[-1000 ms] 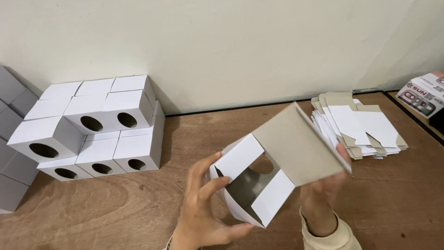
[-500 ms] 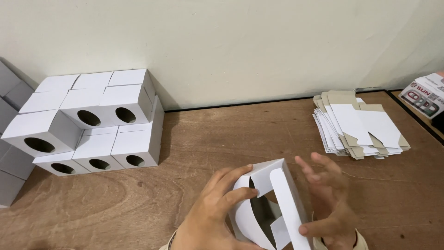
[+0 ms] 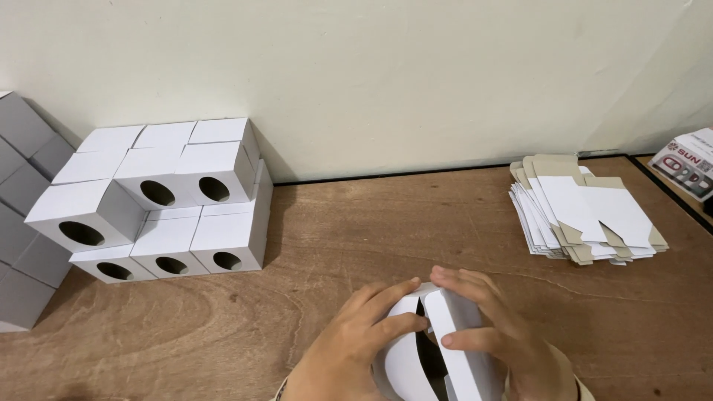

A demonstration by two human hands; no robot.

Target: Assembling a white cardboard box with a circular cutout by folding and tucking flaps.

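Both of my hands grip one small white cardboard box [image 3: 438, 356] low at the bottom middle of the view, just above the wooden table [image 3: 386, 223]. My left hand [image 3: 349, 349] wraps its left side with fingers over a curved flap. My right hand [image 3: 497, 334] presses the top and right flap down. A dark gap still shows between the flaps. The lower part of the box is cut off by the frame edge.
A stack of finished white boxes with oval holes [image 3: 163, 200] stands at the back left against the wall, with grey boxes [image 3: 22, 215] at the far left. A pile of flat box blanks [image 3: 587, 215] lies at the right. A printed carton [image 3: 691, 163] sits at the far right edge.
The box came down from a raised, open position with a large flap up. My hands have folded it closer together and lowered it toward the table's near edge.
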